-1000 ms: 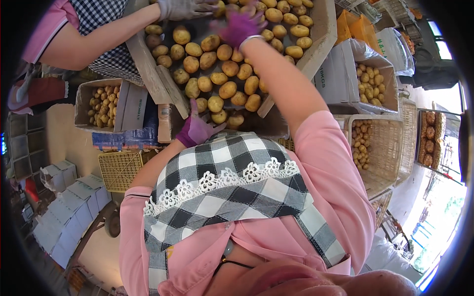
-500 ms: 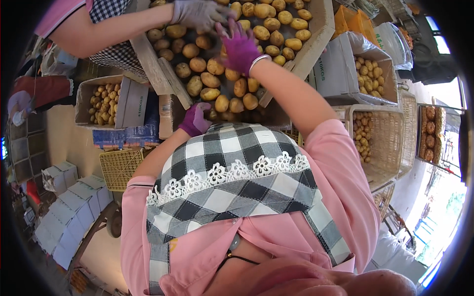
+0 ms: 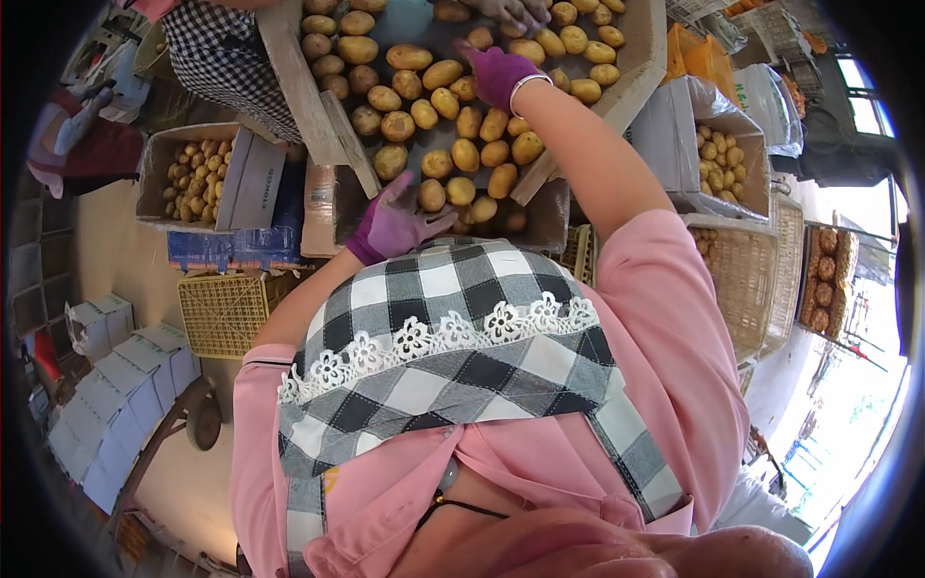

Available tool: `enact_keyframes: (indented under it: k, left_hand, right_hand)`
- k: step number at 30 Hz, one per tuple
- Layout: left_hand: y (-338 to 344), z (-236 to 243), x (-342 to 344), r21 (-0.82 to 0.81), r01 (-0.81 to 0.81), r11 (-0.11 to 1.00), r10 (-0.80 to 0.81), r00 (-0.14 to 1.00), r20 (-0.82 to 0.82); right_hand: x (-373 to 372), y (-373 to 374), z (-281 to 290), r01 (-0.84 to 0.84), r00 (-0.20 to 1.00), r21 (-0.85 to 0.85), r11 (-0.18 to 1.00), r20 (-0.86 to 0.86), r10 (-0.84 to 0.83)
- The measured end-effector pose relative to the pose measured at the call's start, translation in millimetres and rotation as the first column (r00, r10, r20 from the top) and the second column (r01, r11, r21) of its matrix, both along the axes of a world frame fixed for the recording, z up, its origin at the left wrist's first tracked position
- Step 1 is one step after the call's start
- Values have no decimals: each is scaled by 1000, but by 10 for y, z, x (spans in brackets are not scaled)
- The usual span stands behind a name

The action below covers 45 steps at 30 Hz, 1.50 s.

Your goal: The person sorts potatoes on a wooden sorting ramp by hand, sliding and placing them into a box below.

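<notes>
A slanted wooden sorting tray (image 3: 299, 87) holds several yellow-brown potatoes (image 3: 453, 101). My right hand (image 3: 496, 72), in a purple glove, lies palm-down on the potatoes near the tray's middle, fingers curled; anything under it is hidden. My left hand (image 3: 395, 222), also in a purple glove, is at the tray's lower end with fingers spread, touching a potato (image 3: 431, 195). A co-worker's grey-gloved hand (image 3: 511, 10) reaches into the tray's far end. My pink sleeves and checked apron fill the lower picture.
A co-worker in a checked apron (image 3: 217, 48) stands at the top left. Cardboard boxes of potatoes sit at left (image 3: 193, 178) and right (image 3: 718, 159). Wicker baskets (image 3: 747, 279) are at the right, a yellow crate (image 3: 226, 308) and white cartons (image 3: 106, 385) at the lower left.
My right hand drew back from the tray's far end toward its middle. My left hand rose to the lower potatoes and spread its fingers. The co-worker's hand moved farther up.
</notes>
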<state>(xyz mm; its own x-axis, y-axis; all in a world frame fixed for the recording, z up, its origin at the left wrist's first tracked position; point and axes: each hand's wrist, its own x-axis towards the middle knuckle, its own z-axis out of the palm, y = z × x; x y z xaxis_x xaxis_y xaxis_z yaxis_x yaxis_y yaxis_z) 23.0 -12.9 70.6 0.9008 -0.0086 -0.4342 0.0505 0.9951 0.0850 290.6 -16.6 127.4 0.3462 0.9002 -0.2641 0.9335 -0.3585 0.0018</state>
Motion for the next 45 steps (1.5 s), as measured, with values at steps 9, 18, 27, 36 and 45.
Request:
enact_keyframes:
  k: [9,18,27,36,45]
  left_hand:
    - [199,-206,-227,-53,-113,992,103,983,-155]
    - [223,-146,-237,1,-176,984,166,928,-333]
    - [81,-443,-115,170,-34,985,72,972,-223]
    - [153,-228,-110,-8,10,1000,-10,1000,-2]
    - [53,-170,-17,106,7,994,14,980,-197]
  right_hand:
    - [-342,-300,537,-174,978,558,812,-1,210]
    - [1297,-1183,929,-77,949,887,455,205,-241]
    - [-980,247,-67,-138,990,-116,984,-28,136]
    - [-279,-672,967,-286,939,781,555,113,325]
    - [425,-265,453,-112,954,863,493,-45,296]
